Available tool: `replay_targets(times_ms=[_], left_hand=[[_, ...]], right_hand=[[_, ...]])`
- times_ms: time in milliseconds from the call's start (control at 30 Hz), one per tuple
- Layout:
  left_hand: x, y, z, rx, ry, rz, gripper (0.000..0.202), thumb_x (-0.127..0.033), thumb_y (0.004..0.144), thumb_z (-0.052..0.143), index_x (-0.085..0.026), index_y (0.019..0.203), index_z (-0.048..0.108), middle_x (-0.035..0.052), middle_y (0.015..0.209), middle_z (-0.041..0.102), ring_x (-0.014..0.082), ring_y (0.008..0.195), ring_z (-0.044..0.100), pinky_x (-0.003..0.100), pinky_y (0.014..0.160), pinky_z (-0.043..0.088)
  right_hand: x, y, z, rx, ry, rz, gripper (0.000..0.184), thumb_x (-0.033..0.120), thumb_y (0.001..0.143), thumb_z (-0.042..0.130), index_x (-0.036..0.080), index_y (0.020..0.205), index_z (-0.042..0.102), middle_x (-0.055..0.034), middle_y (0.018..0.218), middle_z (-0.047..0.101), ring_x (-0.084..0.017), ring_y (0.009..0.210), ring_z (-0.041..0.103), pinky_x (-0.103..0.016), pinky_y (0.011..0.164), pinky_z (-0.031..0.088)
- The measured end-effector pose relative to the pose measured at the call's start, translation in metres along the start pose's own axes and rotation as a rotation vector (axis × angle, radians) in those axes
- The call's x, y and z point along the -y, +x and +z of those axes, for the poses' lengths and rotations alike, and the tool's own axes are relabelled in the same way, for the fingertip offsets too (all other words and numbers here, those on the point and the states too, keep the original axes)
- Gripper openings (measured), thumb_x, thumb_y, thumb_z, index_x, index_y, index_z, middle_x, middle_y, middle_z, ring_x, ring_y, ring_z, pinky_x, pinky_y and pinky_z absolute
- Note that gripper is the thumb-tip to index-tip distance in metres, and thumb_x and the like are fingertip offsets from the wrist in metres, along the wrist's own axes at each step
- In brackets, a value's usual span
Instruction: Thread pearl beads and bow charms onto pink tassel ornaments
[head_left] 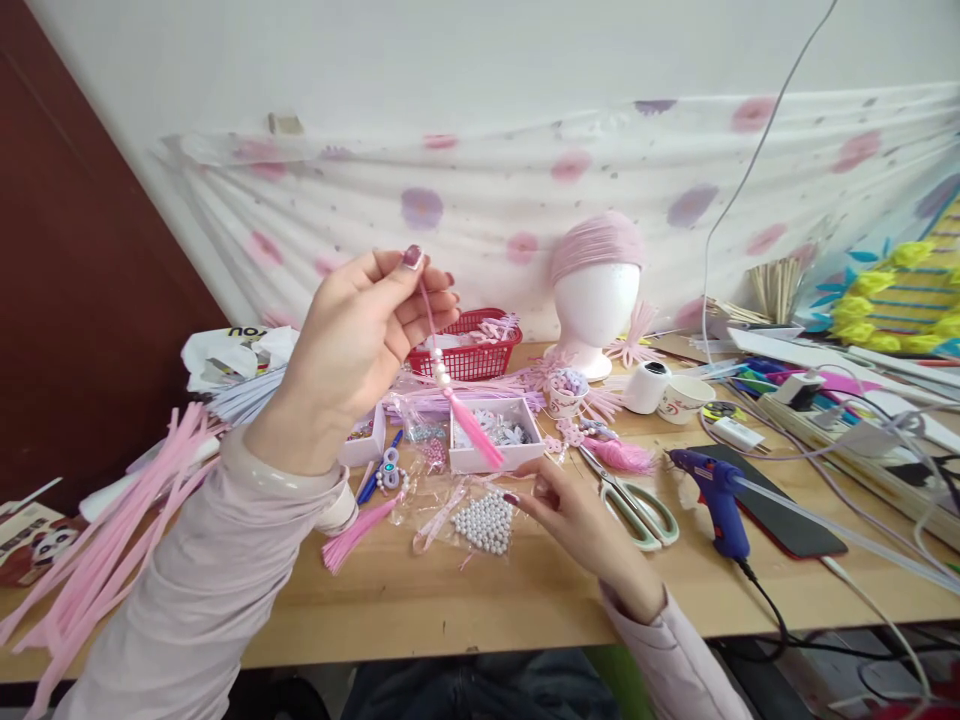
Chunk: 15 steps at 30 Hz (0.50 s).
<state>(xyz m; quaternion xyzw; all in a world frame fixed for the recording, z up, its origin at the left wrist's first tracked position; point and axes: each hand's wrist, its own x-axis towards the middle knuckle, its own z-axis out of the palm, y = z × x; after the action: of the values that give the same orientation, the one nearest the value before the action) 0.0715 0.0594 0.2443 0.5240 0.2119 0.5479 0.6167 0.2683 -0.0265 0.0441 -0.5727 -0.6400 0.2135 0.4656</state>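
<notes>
High over the table, my left hand (360, 325) pinches the top of a pink cord between thumb and forefinger. From that cord hangs a beaded tassel (476, 430), with several white pearl beads above its pink strands. My right hand (566, 505) is low over the table, thumb and forefinger apart. Its thumb tip is at the edge of a clear bag of white pearl beads (484, 522); whether it touches the bag I cannot tell. The forefinger is close to the tassel's lower end. Behind the tassel is a white box (491, 460) with small pale pieces inside.
Scissors (637, 510), a blue glue gun (712, 490) and a dark phone (780, 515) lie to the right. At the back are a red basket (480, 360) and a foam head (598, 300) wrapped in pink. Pink strips (127, 520) hang over the left edge.
</notes>
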Motion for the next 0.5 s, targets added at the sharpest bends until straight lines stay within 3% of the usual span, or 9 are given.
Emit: replay_targets(times_ms=[100,200,300,400,500], left_hand=[[-0.001,0.001,-0.006,-0.035,-0.017,-0.011,0.023,-0.011,0.096,0.059,-0.02,0.076,0.061,-0.0042,0.066,0.069,0.0114,0.075,0.068,0.029,0.087,0.055],[0.008,0.003,-0.008,-0.088,-0.025,-0.04,0.031,-0.004,0.098,0.049,-0.016,0.072,0.06,-0.0015,0.065,0.068,0.0083,0.063,0.067,0.025,0.078,0.057],[0.018,0.002,-0.005,-0.099,-0.034,-0.08,0.029,-0.002,0.097,0.049,-0.015,0.073,0.059,-0.0005,0.066,0.068,0.0092,0.063,0.068,0.024,0.075,0.057],[0.025,0.001,-0.003,-0.07,-0.04,-0.095,0.026,-0.003,0.096,0.051,-0.015,0.075,0.059,-0.0002,0.067,0.068,0.0107,0.064,0.069,0.025,0.073,0.057],[0.036,-0.003,-0.006,-0.042,-0.061,-0.113,0.023,-0.004,0.094,0.054,-0.015,0.074,0.059,0.0002,0.068,0.068,0.0108,0.065,0.069,0.024,0.071,0.056]], right_hand=[[-0.013,0.005,-0.025,-0.112,-0.108,-0.012,0.025,0.037,0.076,0.082,0.021,0.091,0.069,-0.0017,0.07,0.063,-0.022,0.066,0.057,-0.033,0.061,0.044],[-0.002,0.012,-0.034,-0.209,-0.134,-0.049,0.025,0.04,0.085,0.073,0.021,0.1,0.068,-0.0118,0.099,0.071,-0.031,0.094,0.064,-0.046,0.082,0.05],[0.027,0.018,-0.019,-0.201,-0.043,-0.11,0.026,0.041,0.095,0.062,0.024,0.115,0.063,-0.0106,0.115,0.07,-0.027,0.107,0.066,-0.046,0.093,0.053],[0.054,0.027,0.009,-0.103,0.284,-0.176,0.035,0.037,0.094,0.065,0.026,0.126,0.057,-0.0111,0.128,0.065,-0.025,0.122,0.061,-0.045,0.104,0.049],[0.064,0.036,0.032,0.043,0.598,-0.134,0.045,0.041,0.091,0.068,0.026,0.13,0.05,-0.0098,0.121,0.067,-0.023,0.114,0.064,-0.041,0.096,0.053]])
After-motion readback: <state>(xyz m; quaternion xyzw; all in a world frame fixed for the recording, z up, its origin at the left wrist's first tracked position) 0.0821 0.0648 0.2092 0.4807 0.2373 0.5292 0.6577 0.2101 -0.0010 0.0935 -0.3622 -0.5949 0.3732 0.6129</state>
